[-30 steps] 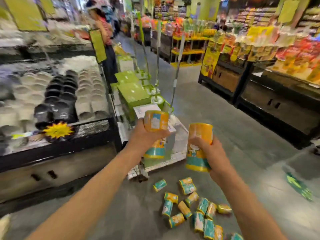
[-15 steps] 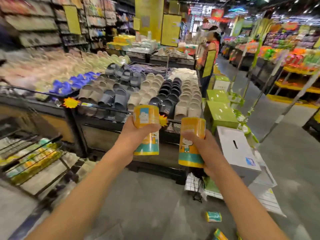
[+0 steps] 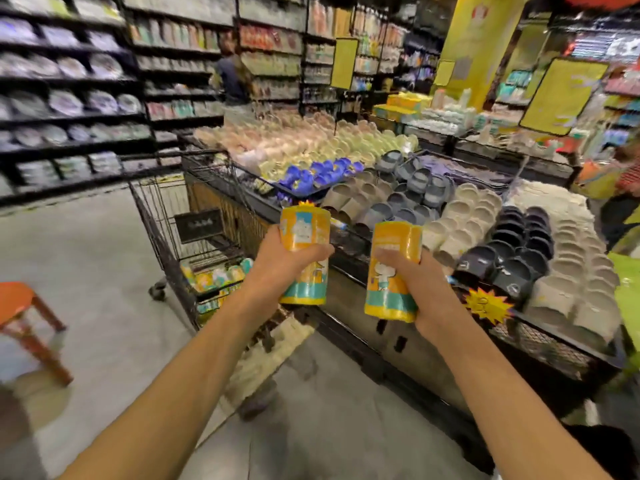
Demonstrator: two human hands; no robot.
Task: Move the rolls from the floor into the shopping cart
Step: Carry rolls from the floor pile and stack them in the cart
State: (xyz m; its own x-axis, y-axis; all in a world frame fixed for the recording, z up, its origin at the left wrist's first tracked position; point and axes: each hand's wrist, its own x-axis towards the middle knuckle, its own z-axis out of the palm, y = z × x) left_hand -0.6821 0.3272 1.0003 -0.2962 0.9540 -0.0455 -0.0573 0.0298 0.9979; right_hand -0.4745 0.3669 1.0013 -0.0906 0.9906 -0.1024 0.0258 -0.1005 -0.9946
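Note:
My left hand [image 3: 277, 271] grips a yellow and teal roll [image 3: 304, 233] held upright in front of me. My right hand [image 3: 412, 289] grips a second roll [image 3: 394, 244] of the same kind, a little to the right. The black wire shopping cart [image 3: 156, 216] stands ahead and to the left of both hands, beside the slipper display. Several rolls [image 3: 214, 277] lie in the bottom of its basket. The rolls on the floor are out of view.
A long display table of slippers [image 3: 450, 216] runs along the right, its black frame edge close below my hands. An orange stool [image 3: 24, 313] stands at the left. Dark shelving [image 3: 69, 98] lines the far left, with a person [image 3: 232, 77] at it. Grey floor lies open between.
My view has swung left, away from the rolls on the floor; the cart has come into view. Both hands still hold their rolls at the same height.

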